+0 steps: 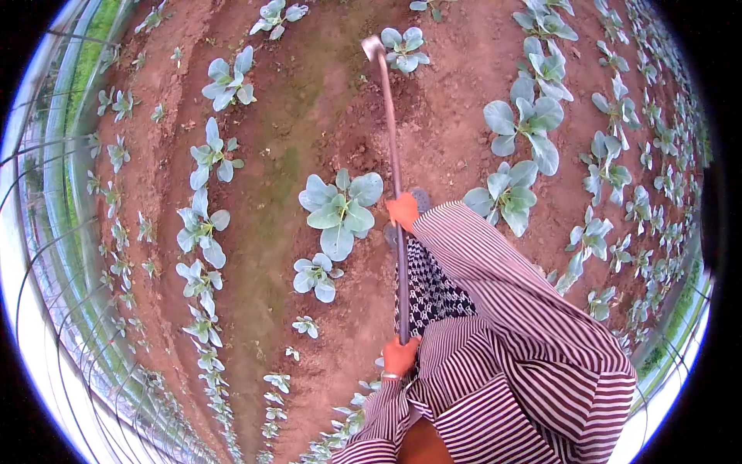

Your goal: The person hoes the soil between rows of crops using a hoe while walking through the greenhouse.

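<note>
Evidently a two-handed hold: right hand [403, 211] wrapped round the hoe [390, 127] mid-shaft, left hand [399, 357] closed near its butt. Blade [372, 48] just beside a leafy plant [404, 51] — best kept shallow, clear of leaves. Reddish soil [456, 116], green-tinged strip [282, 174] between planted rows — outdoors, seemingly fenced.

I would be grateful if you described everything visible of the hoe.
The hoe has a long, slim, nearly straight shaft, reddish-brown towards the head and darker, greyish lower down; it looks like wood, though I cannot be sure. Its small, pale blade looks metallic and shines. The right hand grips the shaft partway along, the left hand near its lower end in the picture. The blade is just left of a leafy plant; soil contact is unclear.
</note>
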Motion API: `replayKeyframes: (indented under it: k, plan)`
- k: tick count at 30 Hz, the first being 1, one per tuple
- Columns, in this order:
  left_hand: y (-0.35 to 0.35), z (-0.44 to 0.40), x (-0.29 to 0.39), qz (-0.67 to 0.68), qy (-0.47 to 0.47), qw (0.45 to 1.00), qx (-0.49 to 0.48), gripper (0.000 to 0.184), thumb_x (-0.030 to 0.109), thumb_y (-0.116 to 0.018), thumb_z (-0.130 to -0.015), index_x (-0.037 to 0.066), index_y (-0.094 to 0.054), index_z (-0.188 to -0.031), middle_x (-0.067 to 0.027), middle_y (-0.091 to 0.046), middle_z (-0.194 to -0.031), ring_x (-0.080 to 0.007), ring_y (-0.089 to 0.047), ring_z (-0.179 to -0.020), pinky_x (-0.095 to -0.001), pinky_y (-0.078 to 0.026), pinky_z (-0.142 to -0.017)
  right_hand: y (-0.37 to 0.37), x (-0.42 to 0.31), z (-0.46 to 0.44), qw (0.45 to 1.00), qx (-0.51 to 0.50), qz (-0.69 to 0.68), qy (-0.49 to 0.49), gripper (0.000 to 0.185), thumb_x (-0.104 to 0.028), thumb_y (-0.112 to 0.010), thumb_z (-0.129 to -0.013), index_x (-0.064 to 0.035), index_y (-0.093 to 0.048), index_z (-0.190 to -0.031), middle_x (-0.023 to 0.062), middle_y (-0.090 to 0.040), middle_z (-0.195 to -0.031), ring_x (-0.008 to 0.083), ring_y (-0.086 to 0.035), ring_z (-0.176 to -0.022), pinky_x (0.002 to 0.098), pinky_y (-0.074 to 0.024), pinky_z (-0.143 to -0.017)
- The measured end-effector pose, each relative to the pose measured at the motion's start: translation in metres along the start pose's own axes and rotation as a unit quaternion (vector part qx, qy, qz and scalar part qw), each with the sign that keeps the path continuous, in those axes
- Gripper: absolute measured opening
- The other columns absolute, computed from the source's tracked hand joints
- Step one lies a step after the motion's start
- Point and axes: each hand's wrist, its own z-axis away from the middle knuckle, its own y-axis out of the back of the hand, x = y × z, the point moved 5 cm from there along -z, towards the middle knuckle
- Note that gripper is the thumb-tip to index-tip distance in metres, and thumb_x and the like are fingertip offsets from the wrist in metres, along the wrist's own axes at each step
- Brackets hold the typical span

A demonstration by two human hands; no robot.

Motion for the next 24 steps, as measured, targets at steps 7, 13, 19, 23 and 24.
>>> replayKeyframes:
  k: [7, 13, 19, 23, 24]
  plan:
    - [0.026, 0.055, -0.089, -0.077, -0.044, 0.996, 0.021, 0.042, 0.044, -0.065, -0.066, 0.006, -0.063, -0.085, -0.0171, -0.060, -0.067, -0.0310, -0.061, -0.064, -0.0408, -0.046, -0.058, -0.040, 0.045, 0.104, 0.958, -0.040, -0.256, -0.121, 0.013, -0.010, -0.055, -0.071, -0.0020, -0.049, -0.063, 0.0099, -0.048, -0.048, 0.0199, -0.050, -0.040, 0.0324, -0.0390, -0.034]
    - [0.047, 0.034, -0.038, -0.080, -0.032, 0.990, 0.113, 0.040, 0.040, -0.064, -0.068, 0.002, -0.060, -0.078, -0.0192, -0.059, -0.064, -0.0351, -0.059, -0.063, -0.0419, -0.045, -0.058, -0.018, -0.052, 0.079, 0.923, -0.088, -0.374, 0.008, 0.013, -0.008, -0.054, -0.073, -0.0032, -0.042, -0.073, 0.0060, -0.046, -0.049, 0.0154, -0.046, -0.036, 0.0299, -0.0360, -0.031]
    - [0.034, -0.045, 0.139, 0.052, -0.115, 0.980, 0.153, 0.035, 0.033, -0.066, -0.069, -0.001, -0.056, -0.070, -0.0146, -0.055, -0.058, -0.0220, -0.052, -0.053, -0.0359, -0.042, -0.051, 0.110, -0.217, -0.019, 0.963, -0.006, -0.236, 0.128, 0.012, -0.010, -0.054, -0.071, 0.0007, -0.047, -0.071, 0.0075, -0.050, -0.048, 0.0172, -0.050, -0.038, 0.0313, -0.0389, -0.035]
    - [-0.014, -0.094, 0.267, 0.135, -0.143, 0.975, 0.105, 0.028, 0.024, -0.065, -0.072, 0.001, -0.050, -0.062, -0.0043, -0.051, -0.050, -0.0113, -0.045, -0.045, -0.0295, -0.035, -0.041, 0.199, -0.264, -0.120, 0.990, 0.034, -0.050, 0.124, 0.020, -0.017, -0.053, -0.069, 0.0030, -0.052, -0.066, 0.0120, -0.055, -0.050, 0.0223, -0.056, -0.046, 0.0347, -0.0447, -0.047]
    - [-0.024, -0.094, 0.286, 0.152, -0.123, 0.978, 0.071, 0.027, 0.022, -0.064, -0.072, 0.002, -0.050, -0.062, -0.0031, -0.051, -0.051, -0.0111, -0.045, -0.044, -0.0290, -0.034, -0.040, 0.208, -0.250, -0.154, 0.995, 0.005, -0.005, 0.099, 0.025, -0.019, -0.055, -0.067, 0.0067, -0.056, -0.069, 0.0220, -0.058, -0.062, 0.0285, -0.060, -0.054, 0.0387, -0.0496, -0.056]
